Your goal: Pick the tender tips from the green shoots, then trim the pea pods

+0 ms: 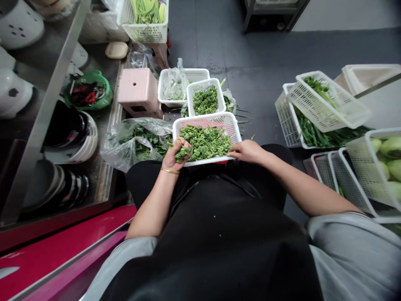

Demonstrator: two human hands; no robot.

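A white perforated basket (pixel 216 120) rests at my lap, filled with short cut leafy green stems (pixel 205 142). At its left end, my left hand (pixel 175 156) is closed around a small bunch of the greens (pixel 181 155). My right hand (pixel 246 150) is at the basket's front right corner, its fingers bent together by the rim; whatever they hold, if anything, is hidden. Just beyond stands a smaller white basket (pixel 190 98) with more cut greens. A clear plastic bag (pixel 117 146) of leafy greens lies left of my left hand.
A pink stool (pixel 138 88) and a white basket with bagged greens (pixel 200 75) stand ahead. Shelving with bowls (pixel 84 142) and a green basket (pixel 106 90) runs along the left. White crates (pixel 326 104) of vegetables are on the right, by the grey floor (pixel 257 79).
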